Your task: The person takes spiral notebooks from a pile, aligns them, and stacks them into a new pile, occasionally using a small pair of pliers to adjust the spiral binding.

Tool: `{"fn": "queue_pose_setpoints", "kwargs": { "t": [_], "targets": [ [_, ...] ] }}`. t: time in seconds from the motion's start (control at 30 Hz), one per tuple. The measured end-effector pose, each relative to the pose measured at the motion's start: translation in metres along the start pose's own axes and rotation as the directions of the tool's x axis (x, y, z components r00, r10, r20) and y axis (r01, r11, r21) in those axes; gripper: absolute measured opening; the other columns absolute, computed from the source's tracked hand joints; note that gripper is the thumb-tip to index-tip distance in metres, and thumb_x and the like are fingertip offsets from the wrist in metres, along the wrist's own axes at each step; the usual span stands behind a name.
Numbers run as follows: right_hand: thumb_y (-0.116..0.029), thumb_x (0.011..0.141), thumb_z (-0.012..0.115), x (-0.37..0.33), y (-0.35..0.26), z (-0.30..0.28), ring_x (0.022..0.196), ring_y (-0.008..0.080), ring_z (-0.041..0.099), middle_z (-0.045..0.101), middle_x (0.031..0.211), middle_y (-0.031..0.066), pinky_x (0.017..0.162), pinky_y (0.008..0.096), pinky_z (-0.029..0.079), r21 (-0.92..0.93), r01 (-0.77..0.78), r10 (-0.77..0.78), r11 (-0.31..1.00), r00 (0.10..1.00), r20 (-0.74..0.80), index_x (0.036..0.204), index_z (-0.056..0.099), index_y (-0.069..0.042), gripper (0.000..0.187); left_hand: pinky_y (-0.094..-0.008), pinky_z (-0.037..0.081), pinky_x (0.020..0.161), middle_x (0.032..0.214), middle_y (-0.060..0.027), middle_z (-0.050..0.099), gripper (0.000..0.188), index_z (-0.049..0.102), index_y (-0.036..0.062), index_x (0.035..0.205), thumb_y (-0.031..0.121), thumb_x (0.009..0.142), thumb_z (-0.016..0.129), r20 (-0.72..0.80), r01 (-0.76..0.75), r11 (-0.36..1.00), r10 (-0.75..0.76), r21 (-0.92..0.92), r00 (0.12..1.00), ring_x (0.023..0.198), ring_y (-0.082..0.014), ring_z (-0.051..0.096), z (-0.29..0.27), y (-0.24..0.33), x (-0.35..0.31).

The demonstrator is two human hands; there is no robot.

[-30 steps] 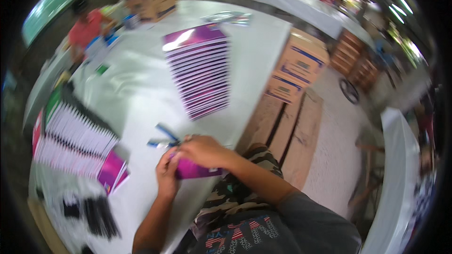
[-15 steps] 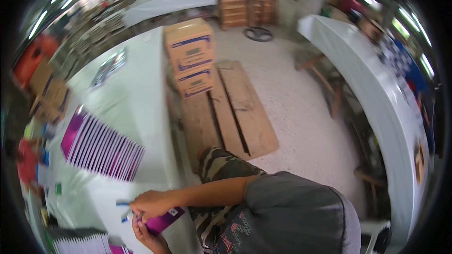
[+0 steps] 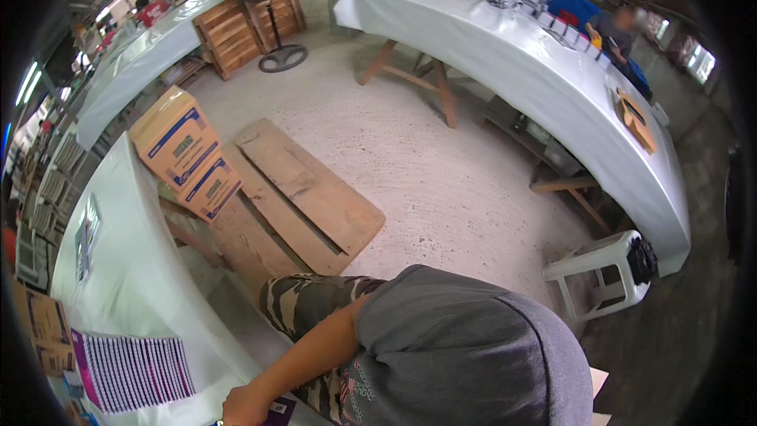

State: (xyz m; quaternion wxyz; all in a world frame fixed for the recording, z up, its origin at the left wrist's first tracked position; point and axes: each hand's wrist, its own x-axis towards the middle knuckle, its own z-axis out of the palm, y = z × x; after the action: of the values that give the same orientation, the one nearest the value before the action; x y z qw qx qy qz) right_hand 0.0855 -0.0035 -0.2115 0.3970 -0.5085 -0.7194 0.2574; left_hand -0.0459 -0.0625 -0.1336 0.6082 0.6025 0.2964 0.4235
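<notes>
My right hand (image 3: 245,405) is at the lower edge, over the white-covered table (image 3: 142,284). Its back shows, but the fingers are cut off, so what they hold is hidden. Right beside it lies a dark purple booklet (image 3: 280,410), only partly in view. My left hand is out of the picture. Farther left on the same table, several purple-covered books (image 3: 138,373) lie in a fanned, overlapping row.
Two stacked cardboard boxes (image 3: 180,142) stand by wooden boards (image 3: 315,189) on the floor. A white stool (image 3: 595,268) is at right, near a long white-covered table (image 3: 505,39). A person (image 3: 615,35) is behind that table. A pedestal fan (image 3: 272,24) stands at the back.
The view has swung to the right, so the table and books sit lower and farther left. My left hand has gone out of view; my right hand is now at the lower edge.
</notes>
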Motion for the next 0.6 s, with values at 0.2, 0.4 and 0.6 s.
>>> {"fn": "queue_pose_setpoints", "kwargs": {
  "t": [0.2,0.4,0.6],
  "targets": [
    [-0.029,0.085,0.054,-0.02,-0.034,-0.014,0.081,0.0377,0.06,0.064,0.084,0.0198,0.069,0.0467,0.046,-0.026,0.001,-0.002,1.0,0.998,-0.07,0.093,0.06,-0.007,0.024,-0.0382,0.042,0.084,0.108,-0.0153,0.056,0.038,0.056,-0.0032,0.107,0.03,0.09,0.051,0.029,-0.054,0.996,0.052,0.069,0.998,0.099,-0.0246,0.051,-0.028,-0.034,0.012],
    [-0.025,0.088,0.05,-0.01,-0.004,0.001,0.078,0.0385,0.059,0.063,0.081,0.0181,0.065,0.0481,0.046,-0.177,0.479,-0.505,0.86,0.85,-0.15,0.091,0.059,-0.007,0.021,-0.0396,0.043,0.084,0.106,-0.0158,0.056,0.037,0.056,-0.0041,0.106,0.029,0.09,0.052,0.068,-0.071,0.996,0.067,0.058,0.995,0.097,-0.0252,0.052,-0.042,-0.049,0.015],
    [-0.035,0.09,0.049,-0.013,-0.036,-0.008,0.08,0.0358,0.061,0.064,0.086,0.0188,0.066,0.0458,0.047,-0.045,0.038,-0.039,0.998,0.999,-0.021,0.092,0.061,-0.011,0.027,-0.0411,0.045,0.083,0.104,-0.0162,0.057,0.037,0.056,-0.005,0.104,0.029,0.09,0.053,0.007,-0.09,0.991,0.09,0.098,0.996,0.095,-0.0259,0.053,-0.034,-0.021,0.007]
  ]
}}
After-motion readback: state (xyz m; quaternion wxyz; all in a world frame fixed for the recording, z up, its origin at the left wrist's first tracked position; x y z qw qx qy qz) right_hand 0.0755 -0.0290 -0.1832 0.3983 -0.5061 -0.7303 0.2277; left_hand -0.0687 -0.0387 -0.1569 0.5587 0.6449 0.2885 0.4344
